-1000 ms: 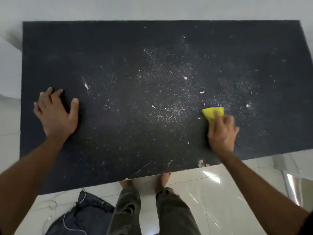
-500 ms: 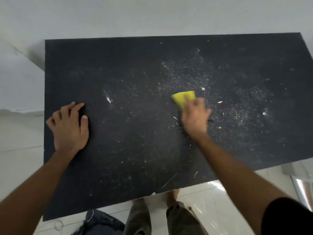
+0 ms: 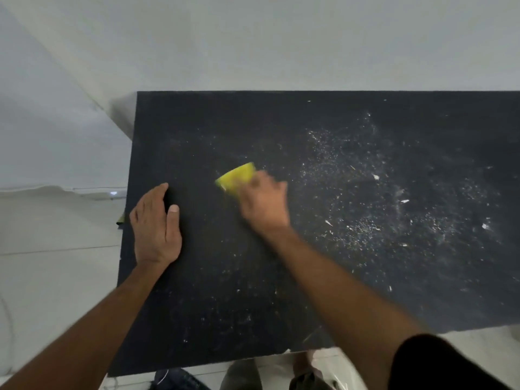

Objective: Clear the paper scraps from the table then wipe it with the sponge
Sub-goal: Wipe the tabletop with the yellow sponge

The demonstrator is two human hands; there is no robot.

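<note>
A yellow sponge (image 3: 235, 176) presses on the black table (image 3: 281, 305), left of its middle. My right hand (image 3: 264, 202) grips the sponge from behind and is blurred by motion. My left hand (image 3: 156, 226) lies flat on the table near its left edge, fingers together, holding nothing. Fine white dust and several small paper scraps (image 3: 375, 176) cover the table's right half.
A white wall runs along the table's far edge. Pale tiled floor (image 3: 56, 263) lies to the left and in front. Dark cloth (image 3: 180, 380) sits on the floor by my feet at the near edge.
My right hand has swept the sponge leftward across the table, from the right part to left of the middle. My left hand stays planted. The camera view has shifted left.
</note>
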